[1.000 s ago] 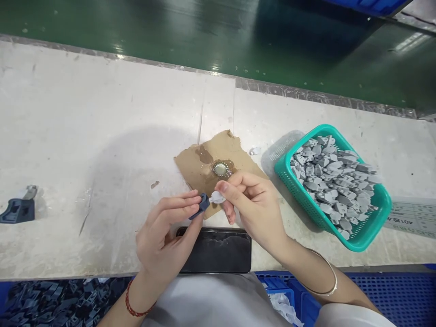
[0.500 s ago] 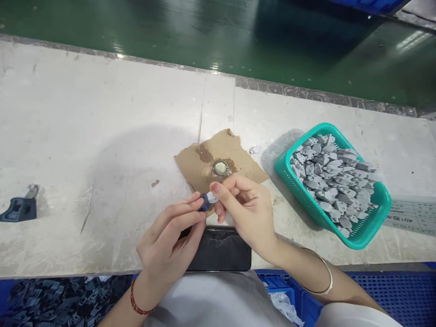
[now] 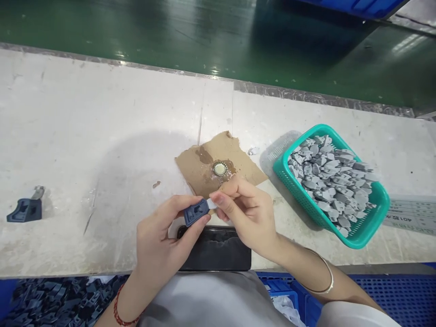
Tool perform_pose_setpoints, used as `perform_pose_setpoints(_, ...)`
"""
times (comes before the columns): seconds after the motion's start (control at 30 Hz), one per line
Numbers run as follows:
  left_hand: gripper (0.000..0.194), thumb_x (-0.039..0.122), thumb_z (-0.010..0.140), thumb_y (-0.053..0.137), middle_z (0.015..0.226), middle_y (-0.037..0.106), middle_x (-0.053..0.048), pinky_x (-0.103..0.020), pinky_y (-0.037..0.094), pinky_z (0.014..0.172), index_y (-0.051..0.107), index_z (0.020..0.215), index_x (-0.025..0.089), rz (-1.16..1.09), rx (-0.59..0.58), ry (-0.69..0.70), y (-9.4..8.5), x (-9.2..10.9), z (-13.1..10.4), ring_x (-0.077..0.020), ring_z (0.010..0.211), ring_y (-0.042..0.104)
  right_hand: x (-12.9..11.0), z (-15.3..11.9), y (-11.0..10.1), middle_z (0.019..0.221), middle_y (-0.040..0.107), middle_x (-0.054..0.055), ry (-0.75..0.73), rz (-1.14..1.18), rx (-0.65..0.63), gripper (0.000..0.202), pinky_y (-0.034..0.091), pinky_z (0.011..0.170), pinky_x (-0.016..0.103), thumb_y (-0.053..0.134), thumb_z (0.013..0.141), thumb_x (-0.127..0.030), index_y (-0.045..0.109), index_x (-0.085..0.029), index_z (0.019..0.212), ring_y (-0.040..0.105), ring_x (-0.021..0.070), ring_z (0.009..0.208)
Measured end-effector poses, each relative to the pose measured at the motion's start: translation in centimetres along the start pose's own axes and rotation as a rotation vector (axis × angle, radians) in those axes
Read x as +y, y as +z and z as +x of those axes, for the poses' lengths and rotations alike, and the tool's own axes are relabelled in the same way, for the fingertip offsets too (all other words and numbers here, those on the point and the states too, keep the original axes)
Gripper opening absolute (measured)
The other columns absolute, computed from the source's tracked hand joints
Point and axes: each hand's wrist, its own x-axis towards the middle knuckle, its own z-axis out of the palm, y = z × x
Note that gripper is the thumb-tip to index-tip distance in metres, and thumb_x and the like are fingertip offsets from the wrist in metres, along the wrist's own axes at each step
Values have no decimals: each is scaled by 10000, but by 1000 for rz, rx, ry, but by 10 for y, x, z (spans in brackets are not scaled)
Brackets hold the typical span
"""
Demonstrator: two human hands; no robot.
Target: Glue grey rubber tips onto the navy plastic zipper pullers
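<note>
My left hand (image 3: 170, 231) grips a dark blue plastic part (image 3: 196, 212) between thumb and fingers, its hollow side facing up. The thumb and forefinger of my right hand (image 3: 243, 211) pinch a small light grey piece (image 3: 211, 204), whose end touches the right end of the blue part. Both hands are above the front of the table. Just beyond them lies a torn brown cardboard sheet (image 3: 190, 162) with wet stains and a small round cap (image 3: 220, 168) of pale liquid. Beneath the hands is a black phone-like slab (image 3: 221, 254).
A green basket (image 3: 383, 215) of grey pieces stands at the right. On the far left lies another blue part (image 3: 24, 211) with a grey piece attached. Dark parts (image 3: 61, 302) fill a container below the table's front edge. A green surface (image 3: 136, 32) runs behind the table (image 3: 102, 104).
My left hand has turned, and its fingers have shifted, so that the blue part's hollow side now shows. My right hand has barely moved and still pinches the grey piece.
</note>
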Motion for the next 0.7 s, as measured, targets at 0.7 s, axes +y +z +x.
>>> perform_pose_setpoints(0.7,254,248,993,605,1120,748,-30,-291,588,866,696,1225,293,418,-88,139,-50,-20,10,-194,1001,725,-2,8,-1,740,619,-17,12,-146,-125,253,440,602,250,533,1073,-381,683,-202,976,571,116,653)
